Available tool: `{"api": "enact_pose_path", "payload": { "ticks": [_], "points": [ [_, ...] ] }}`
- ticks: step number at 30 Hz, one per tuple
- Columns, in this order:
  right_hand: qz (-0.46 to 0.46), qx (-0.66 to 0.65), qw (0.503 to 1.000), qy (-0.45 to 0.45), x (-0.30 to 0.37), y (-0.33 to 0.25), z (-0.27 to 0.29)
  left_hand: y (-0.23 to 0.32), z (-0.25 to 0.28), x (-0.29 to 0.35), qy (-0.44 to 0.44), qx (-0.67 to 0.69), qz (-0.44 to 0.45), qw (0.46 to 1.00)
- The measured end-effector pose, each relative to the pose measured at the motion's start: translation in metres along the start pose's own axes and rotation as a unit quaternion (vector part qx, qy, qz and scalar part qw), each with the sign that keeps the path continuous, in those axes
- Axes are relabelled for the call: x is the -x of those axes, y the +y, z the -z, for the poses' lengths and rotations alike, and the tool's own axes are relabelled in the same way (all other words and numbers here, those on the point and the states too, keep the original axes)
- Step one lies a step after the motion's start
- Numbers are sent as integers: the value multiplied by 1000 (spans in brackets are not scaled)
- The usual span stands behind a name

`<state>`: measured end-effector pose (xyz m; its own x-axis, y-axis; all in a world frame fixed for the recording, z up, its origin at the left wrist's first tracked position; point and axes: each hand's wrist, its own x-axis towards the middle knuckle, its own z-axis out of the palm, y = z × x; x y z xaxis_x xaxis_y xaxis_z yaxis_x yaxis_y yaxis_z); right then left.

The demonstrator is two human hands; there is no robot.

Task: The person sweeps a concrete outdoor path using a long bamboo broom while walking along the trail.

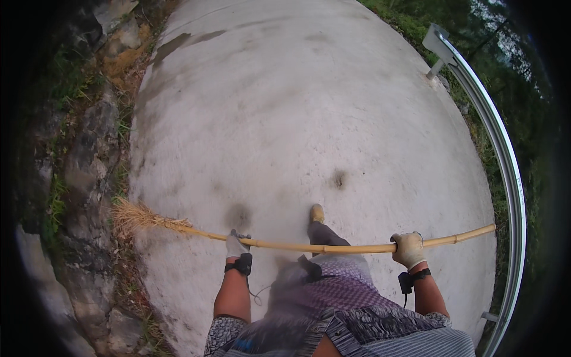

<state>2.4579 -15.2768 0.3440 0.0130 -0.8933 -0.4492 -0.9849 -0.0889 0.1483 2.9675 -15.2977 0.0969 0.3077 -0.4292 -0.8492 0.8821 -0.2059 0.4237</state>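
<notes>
A long broom with a bamboo handle [321, 247] lies crosswise in front of my body. Its straw bristle head [140, 215] points left, over the road's left edge, and the bare handle end reaches far right. My left hand [236, 244], in a pale glove with dark fingertips, is closed round the handle some way in from the bristles. Farther right, my right hand [408, 249] in a similar glove wraps the handle from above. Both wrists wear black straps with small dark boxes. One foot in a tan boot [317, 213] is stretched forward below the handle.
A pale concrete road [285, 119] runs ahead, with dark stains and a damp patch at far left. Along the left side rises a rocky bank [89, 154] with grass. A metal guardrail [505, 154] curves along the right edge, with greenery behind it.
</notes>
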Motion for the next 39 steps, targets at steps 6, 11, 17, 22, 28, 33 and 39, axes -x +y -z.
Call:
{"api": "enact_pose_path", "payload": {
  "ticks": [6,11,17,22,28,33,39],
  "points": [
    [66,-14,998,3,-92,21,10,10,-35,-21,59,14,-27,998],
    [138,5,989,-52,-172,46,42,-11,-51,6,205,12,-52,977],
    [257,49,961,-88,-251,45,122,-56,-22,17,237,90,13,967],
    [296,92,950,25,-319,9,164,-85,-1,-21,264,167,71,947],
    [328,89,939,59,-378,-48,239,-73,-32,-78,175,23,8,984],
    [266,61,961,42,-408,-84,283,-21,-73,-164,121,-16,42,992],
    [133,-17,976,172,-405,-77,265,98,-225,-169,132,158,76,976]
  ]
}}
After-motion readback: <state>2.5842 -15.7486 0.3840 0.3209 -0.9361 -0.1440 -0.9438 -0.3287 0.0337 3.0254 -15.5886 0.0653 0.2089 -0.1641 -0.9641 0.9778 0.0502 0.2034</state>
